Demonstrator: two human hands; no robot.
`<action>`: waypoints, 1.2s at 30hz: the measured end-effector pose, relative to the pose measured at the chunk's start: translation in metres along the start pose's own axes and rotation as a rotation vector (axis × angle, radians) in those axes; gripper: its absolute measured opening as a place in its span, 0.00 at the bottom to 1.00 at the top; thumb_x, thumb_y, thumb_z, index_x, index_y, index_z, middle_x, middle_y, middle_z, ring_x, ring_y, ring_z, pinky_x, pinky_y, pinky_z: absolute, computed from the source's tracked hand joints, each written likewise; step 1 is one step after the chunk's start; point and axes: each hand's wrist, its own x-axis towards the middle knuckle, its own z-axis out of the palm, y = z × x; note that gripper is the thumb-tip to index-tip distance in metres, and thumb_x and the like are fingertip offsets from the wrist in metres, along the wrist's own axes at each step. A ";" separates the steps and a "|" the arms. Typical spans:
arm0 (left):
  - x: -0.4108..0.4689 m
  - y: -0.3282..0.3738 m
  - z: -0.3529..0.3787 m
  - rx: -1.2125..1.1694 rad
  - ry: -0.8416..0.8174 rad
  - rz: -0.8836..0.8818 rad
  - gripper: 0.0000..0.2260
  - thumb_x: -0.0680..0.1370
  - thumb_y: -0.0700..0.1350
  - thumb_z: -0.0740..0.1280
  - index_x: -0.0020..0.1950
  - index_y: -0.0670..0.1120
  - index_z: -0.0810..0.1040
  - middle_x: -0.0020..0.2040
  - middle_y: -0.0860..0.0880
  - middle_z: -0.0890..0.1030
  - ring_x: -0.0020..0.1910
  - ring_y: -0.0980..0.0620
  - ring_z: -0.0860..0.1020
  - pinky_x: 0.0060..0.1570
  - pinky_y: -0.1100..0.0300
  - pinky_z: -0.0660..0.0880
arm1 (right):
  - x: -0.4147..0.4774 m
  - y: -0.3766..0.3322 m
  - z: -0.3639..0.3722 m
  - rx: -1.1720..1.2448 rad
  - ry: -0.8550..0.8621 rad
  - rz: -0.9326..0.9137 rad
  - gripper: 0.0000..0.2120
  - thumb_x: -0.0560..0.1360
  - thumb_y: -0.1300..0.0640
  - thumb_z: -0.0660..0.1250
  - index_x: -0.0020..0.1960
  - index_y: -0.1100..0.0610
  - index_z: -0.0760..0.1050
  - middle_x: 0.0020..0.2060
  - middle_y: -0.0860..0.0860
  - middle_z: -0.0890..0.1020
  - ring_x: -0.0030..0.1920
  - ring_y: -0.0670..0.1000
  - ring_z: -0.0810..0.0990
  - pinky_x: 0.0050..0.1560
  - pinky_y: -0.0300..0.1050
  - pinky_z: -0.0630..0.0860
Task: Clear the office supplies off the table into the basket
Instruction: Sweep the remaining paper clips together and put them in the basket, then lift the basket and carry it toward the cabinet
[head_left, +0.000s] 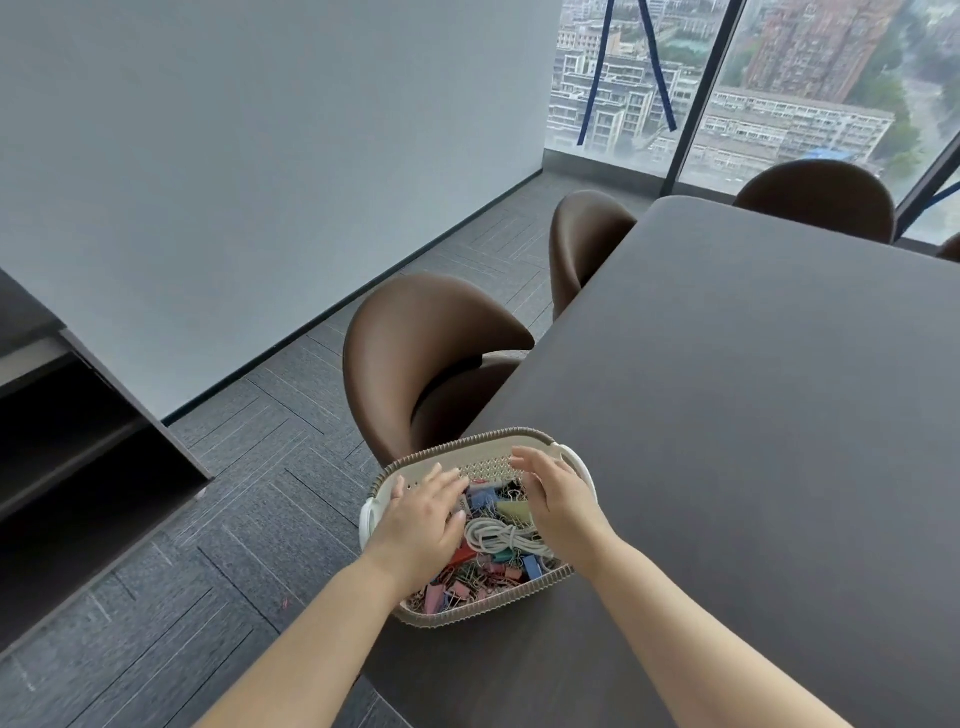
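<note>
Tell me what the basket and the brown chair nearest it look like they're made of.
The basket looks like moulded plastic: matte cream walls with punched holes, a brown ribbed rim and moulded-in handles. The chair has a smooth brown shell with a soft sheen, probably leather or faux leather over a curved form; which one cannot be told.

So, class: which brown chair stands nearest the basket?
The brown chair just beyond the basket, at the table's left edge. The second chair and third chair sit farther off, by the window.
</note>
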 end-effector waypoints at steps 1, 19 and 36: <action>-0.002 -0.002 0.001 0.063 0.004 0.015 0.21 0.81 0.50 0.52 0.74 0.50 0.58 0.76 0.53 0.56 0.75 0.56 0.47 0.71 0.49 0.39 | -0.001 0.002 -0.002 -0.071 0.017 -0.028 0.15 0.80 0.59 0.55 0.64 0.53 0.70 0.61 0.49 0.76 0.64 0.48 0.69 0.64 0.41 0.66; -0.061 0.000 0.013 -0.093 0.180 -0.515 0.29 0.79 0.48 0.59 0.75 0.46 0.48 0.73 0.41 0.57 0.67 0.44 0.67 0.60 0.55 0.70 | -0.012 0.027 -0.018 -0.108 -0.094 0.245 0.26 0.77 0.60 0.55 0.72 0.46 0.53 0.73 0.46 0.55 0.52 0.57 0.76 0.49 0.49 0.74; -0.117 -0.083 -0.020 -0.165 0.295 -0.767 0.31 0.79 0.38 0.55 0.76 0.46 0.39 0.41 0.48 0.76 0.24 0.57 0.66 0.21 0.66 0.62 | 0.010 -0.061 0.045 -0.021 -0.083 0.082 0.30 0.76 0.70 0.51 0.75 0.50 0.53 0.71 0.51 0.66 0.67 0.54 0.67 0.61 0.47 0.68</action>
